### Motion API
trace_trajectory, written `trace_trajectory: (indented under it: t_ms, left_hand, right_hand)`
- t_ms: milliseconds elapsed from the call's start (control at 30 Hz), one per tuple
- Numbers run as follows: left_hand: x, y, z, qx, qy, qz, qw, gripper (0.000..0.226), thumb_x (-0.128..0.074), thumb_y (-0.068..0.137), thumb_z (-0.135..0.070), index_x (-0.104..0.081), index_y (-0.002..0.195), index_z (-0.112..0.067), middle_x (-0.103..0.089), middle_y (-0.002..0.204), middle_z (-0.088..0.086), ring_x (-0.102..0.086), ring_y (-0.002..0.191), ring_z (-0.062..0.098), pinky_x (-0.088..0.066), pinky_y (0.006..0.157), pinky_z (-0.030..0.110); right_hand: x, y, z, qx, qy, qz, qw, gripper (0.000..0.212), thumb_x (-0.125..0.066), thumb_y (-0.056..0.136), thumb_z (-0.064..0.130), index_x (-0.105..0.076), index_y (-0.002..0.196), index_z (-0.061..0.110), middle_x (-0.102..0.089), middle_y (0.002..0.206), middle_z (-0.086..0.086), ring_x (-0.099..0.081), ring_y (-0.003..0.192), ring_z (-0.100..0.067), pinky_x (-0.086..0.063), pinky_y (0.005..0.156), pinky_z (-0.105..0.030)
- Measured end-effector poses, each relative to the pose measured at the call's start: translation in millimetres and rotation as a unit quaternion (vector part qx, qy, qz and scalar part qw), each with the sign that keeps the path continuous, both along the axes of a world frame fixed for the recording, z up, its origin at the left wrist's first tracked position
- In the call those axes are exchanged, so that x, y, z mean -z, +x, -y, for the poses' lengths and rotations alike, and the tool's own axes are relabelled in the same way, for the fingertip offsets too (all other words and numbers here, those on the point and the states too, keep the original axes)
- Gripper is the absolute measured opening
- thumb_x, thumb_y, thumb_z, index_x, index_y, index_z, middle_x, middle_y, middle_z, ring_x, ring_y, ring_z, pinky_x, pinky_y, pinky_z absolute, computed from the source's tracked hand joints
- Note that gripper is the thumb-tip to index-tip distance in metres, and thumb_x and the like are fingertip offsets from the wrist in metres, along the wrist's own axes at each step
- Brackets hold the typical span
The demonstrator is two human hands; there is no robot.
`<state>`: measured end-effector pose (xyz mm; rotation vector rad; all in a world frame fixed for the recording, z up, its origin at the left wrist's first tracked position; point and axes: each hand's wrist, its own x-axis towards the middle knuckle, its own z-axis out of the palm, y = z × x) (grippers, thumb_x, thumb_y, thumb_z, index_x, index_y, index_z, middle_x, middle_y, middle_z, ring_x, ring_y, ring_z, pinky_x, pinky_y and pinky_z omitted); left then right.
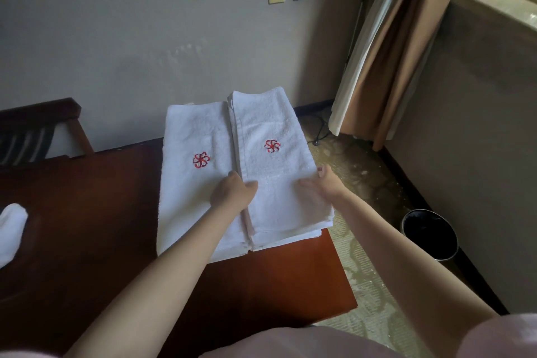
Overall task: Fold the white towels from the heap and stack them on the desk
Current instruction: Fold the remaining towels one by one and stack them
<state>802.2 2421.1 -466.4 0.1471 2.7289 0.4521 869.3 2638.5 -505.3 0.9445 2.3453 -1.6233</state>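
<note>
Held at both sides by left hand [234, 193] and right hand [325, 183]: white folded top towel [276, 154] with red flower [272, 146], on right pile [290, 237] at 3 o'clock on the desk [261, 285], left pile [191, 183] at 9 o'clock; black bin [430, 234] at 4 o'clock, inside too dark to tell.

Red-brown desk [276, 285] bears left towel stack [191, 197] touching right towel stack [276, 131], plus white cloth [11, 229]

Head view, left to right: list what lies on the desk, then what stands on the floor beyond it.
loose white towel → left towel stack → right towel stack → black bin
</note>
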Motion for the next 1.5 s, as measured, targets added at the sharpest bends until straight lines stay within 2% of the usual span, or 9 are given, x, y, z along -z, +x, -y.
trace_trajectory:
  t_ms: [133,233,500,633,833,1067,1200,1267,1500]
  left_hand:
    - [-6,-42,-10,-0.041,0.059,0.000,0.997,0.049,-0.050,0.090,-0.040,-0.050,0.117,0.001,-0.059,0.112,0.015,-0.059,0.093,0.032,-0.042,0.063,0.030]
    - [-10,-73,-18,-0.085,0.112,0.008,0.990,0.049,-0.053,0.088,-0.032,-0.053,0.115,0.009,-0.061,0.090,0.015,-0.057,0.072,0.027,-0.031,0.049,0.026]
    - [-9,-159,-40,-0.164,0.251,0.046,0.953,0.025,-0.055,0.086,-0.029,-0.045,0.078,-0.008,-0.041,0.064,0.002,-0.041,0.057,0.021,-0.030,0.050,0.025]
    - [1,-198,-53,-0.177,0.286,0.065,0.940,0.044,-0.058,0.087,-0.028,-0.055,0.105,0.011,-0.039,0.064,0.002,-0.037,0.056,0.018,-0.030,0.054,0.026]
    - [11,-246,-64,-0.183,0.313,0.081,0.929,0.025,-0.059,0.087,-0.031,-0.051,0.100,-0.010,-0.046,0.081,0.002,-0.045,0.068,0.017,-0.035,0.063,0.026]
    - [24,-265,-72,-0.200,0.276,0.066,0.938,0.065,-0.067,0.083,-0.031,-0.038,0.135,-0.003,-0.050,0.127,0.010,-0.054,0.105,0.023,-0.038,0.074,0.025]
    - [26,-261,-75,-0.224,0.322,0.041,0.919,0.015,-0.065,0.082,-0.015,-0.050,0.085,-0.012,-0.047,0.081,0.003,-0.039,0.057,0.010,-0.031,0.043,0.017]
    - [27,-258,-76,-0.232,0.359,0.010,0.904,0.029,-0.060,0.081,-0.008,-0.037,0.066,-0.017,-0.037,0.064,-0.002,-0.030,0.051,0.009,-0.026,0.036,0.014]
    - [13,-260,-76,-0.197,0.379,-0.132,0.895,0.036,-0.056,0.081,-0.010,-0.030,0.058,-0.019,-0.032,0.057,-0.006,-0.028,0.054,0.013,-0.023,0.051,0.028]
  right_hand:
    - [-16,-32,-6,0.009,-0.042,0.014,0.999,0.066,-0.074,0.083,0.029,-0.040,0.131,-0.001,-0.056,0.105,-0.012,-0.060,0.076,-0.019,-0.043,0.050,-0.025]
    - [-20,-59,-13,0.024,-0.069,0.033,0.997,0.060,-0.074,0.084,0.029,-0.047,0.127,-0.003,-0.055,0.095,-0.013,-0.054,0.044,-0.010,-0.032,0.032,-0.015]
    - [-23,-135,-30,0.052,-0.140,0.019,0.989,0.057,-0.070,0.086,0.028,-0.048,0.129,-0.002,-0.068,0.104,-0.013,-0.064,0.068,-0.017,-0.050,0.047,-0.022]
    - [-26,-175,-34,0.067,-0.165,0.010,0.984,0.043,-0.072,0.085,0.024,-0.049,0.115,0.002,-0.066,0.088,-0.010,-0.064,0.060,-0.016,-0.050,0.045,-0.022]
    - [-28,-232,-40,0.061,-0.159,-0.001,0.985,0.044,-0.072,0.085,0.028,-0.047,0.116,0.009,-0.055,0.078,-0.002,-0.052,0.059,-0.012,-0.040,0.039,-0.017]
    - [-22,-258,-42,0.063,-0.136,-0.043,0.988,0.025,-0.073,0.084,0.022,-0.054,0.098,0.013,-0.051,0.077,0.002,-0.047,0.063,-0.012,-0.040,0.046,-0.016]
    - [-25,-249,-37,0.072,-0.192,-0.110,0.973,0.026,-0.067,0.086,0.006,-0.054,0.109,0.006,-0.060,0.084,-0.006,-0.057,0.070,-0.018,-0.052,0.063,-0.029]
    - [-31,-245,-36,0.076,-0.218,-0.129,0.965,0.027,-0.064,0.088,0.004,-0.053,0.113,0.003,-0.061,0.092,-0.012,-0.059,0.079,-0.024,-0.053,0.075,-0.038]
    - [-44,-251,-38,0.095,-0.229,-0.155,0.956,0.029,-0.065,0.089,0.010,-0.053,0.114,0.003,-0.064,0.101,-0.014,-0.063,0.088,-0.027,-0.054,0.085,-0.046]
